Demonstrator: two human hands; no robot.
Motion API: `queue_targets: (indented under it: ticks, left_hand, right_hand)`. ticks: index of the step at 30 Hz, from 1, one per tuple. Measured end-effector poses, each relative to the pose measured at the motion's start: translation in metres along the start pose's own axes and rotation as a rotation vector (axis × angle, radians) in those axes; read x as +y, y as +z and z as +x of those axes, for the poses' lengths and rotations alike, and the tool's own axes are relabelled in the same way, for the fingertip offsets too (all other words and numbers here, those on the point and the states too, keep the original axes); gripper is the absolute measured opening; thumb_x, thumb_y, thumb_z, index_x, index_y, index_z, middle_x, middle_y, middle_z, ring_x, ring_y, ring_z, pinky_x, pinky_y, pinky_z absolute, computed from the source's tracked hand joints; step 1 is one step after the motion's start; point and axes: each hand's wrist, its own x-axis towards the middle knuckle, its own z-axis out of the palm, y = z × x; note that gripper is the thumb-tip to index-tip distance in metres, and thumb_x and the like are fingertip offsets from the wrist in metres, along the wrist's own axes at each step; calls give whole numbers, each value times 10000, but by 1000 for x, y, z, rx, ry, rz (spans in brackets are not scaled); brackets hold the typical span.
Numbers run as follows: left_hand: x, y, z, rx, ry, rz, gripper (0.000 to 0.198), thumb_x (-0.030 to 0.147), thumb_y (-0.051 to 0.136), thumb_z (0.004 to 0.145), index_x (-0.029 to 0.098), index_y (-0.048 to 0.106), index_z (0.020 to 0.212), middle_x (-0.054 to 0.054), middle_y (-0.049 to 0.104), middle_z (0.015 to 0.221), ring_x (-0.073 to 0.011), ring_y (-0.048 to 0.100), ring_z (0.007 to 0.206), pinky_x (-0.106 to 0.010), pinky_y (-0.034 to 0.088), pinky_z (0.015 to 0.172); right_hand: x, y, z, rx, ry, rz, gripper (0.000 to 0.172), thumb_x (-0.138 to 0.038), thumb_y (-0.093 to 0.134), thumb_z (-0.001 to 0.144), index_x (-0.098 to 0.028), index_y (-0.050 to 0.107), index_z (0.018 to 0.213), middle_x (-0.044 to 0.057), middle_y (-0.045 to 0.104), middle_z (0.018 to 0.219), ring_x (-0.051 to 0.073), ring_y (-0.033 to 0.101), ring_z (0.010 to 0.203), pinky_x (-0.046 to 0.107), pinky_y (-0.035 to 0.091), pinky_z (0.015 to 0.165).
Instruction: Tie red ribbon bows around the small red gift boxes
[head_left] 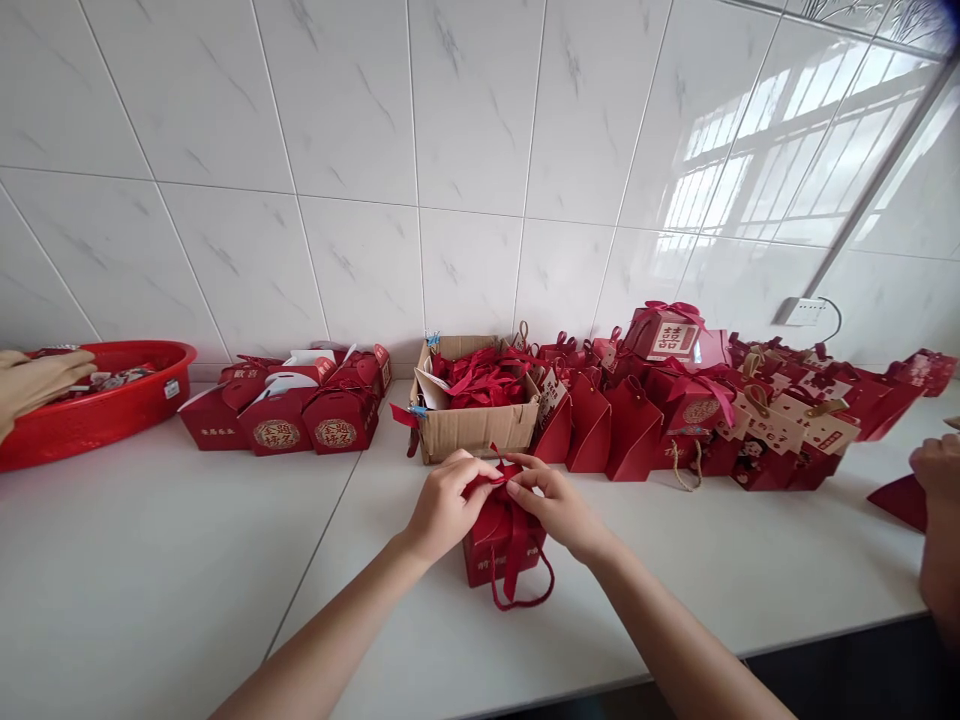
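At lower centre, our left hand [442,505] and right hand [559,505] each pinch the red ribbon [501,478] atop a red gift box [499,555] standing on the white counter [150,560]. Glossy wall tiles [337,150] fill the upper frame, mirroring a window at upper right.

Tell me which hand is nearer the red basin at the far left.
Left. The left hand pinches the ribbon atop the red gift box, on the side toward the red basin; the right hand holds the same ribbon on the box's far side.
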Motion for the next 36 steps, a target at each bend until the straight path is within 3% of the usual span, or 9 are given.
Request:
queue_targets:
  ticks: [3, 6, 9, 15, 20, 25, 29, 33, 36]
  left_hand:
    - [1, 3, 1, -10, -60, -68, 29, 200, 563, 841, 202, 592, 840, -32, 674, 797, -153, 647, 737, -253, 505, 636]
    - [1, 4, 1, 14, -117, -115, 142, 231, 584, 836, 197, 525, 960, -46, 647, 935, -128, 636, 711, -224, 490, 580]
    - [1, 0, 0, 1, -118, -134, 98, 224, 566, 843, 185, 539, 929, -54, 615, 931, -130, 609, 735, -241, 496, 623]
    - [2, -14, -1, -200, -105, -179, 148, 165, 542, 842, 187, 669, 917, -68, 675, 913, -181, 629, 881, -301, 505, 785]
    - [2, -14, -1, -217, -162, -142, 112, 217, 565, 843, 187, 672, 854, -57, 694, 885, -180, 639, 860, -291, 499, 794]
    - [6, -19, 4, -250, -195, -97, 130, 244, 521, 867, 178, 624, 820, -32, 670, 816, -159, 615, 773, -263, 476, 711]
    - [10, -29, 11, -341, -203, -109, 132, 243, 496, 881, 189, 604, 829, -5, 668, 808, -144, 613, 775, -238, 476, 710]
    - [17, -37, 15, -429, -216, -66, 128, 244, 485, 887, 200, 602, 860, -2, 675, 853, -149, 618, 799, -243, 478, 713]
    - [20, -41, 16, -460, -200, -19, 128, 241, 482, 888, 206, 605, 876, -3, 678, 890, -155, 620, 825, -248, 479, 712]
  right_hand:
    - [1, 2, -3, -62, -9, 194, 338, -453, 567, 834, -175, 634, 655, 110, 452, 1398, 262, 370, 1332, 379, 391, 983]
    - [3, 7, -6, -65, -15, 299, 364, -490, 571, 832, -180, 616, 647, 111, 453, 1399, 258, 290, 1379, 370, 375, 1002]
    - [5, 11, -7, -27, 4, 331, 378, -507, 580, 822, -176, 620, 644, 114, 451, 1397, 268, 298, 1373, 375, 357, 1018]
    - [7, 14, -9, 33, 16, 360, 375, -524, 592, 804, -178, 660, 675, 102, 422, 1415, 265, 332, 1352, 359, 363, 1015]
    - [5, 14, -11, 35, 27, 359, 358, -520, 602, 797, -186, 691, 708, 93, 398, 1439, 267, 356, 1339, 358, 360, 1010]
    - [2, 5, -14, 37, 15, 181, 302, -446, 556, 847, -188, 701, 787, 100, 511, 1350, 263, 419, 1291, 379, 343, 1004]
    - [1, -1, -18, 92, -68, -68, 178, -311, 546, 839, -188, 634, 932, 87, 652, 1114, 214, 610, 957, 315, 455, 734]
    - [3, 0, -17, 137, -190, -274, 233, -165, 545, 794, -187, 609, 1017, 48, 677, 918, 151, 606, 737, 263, 460, 632]
    - [1, 0, -15, 140, -272, -411, 176, -116, 535, 791, -178, 658, 902, 48, 651, 825, 152, 595, 725, 263, 463, 647]
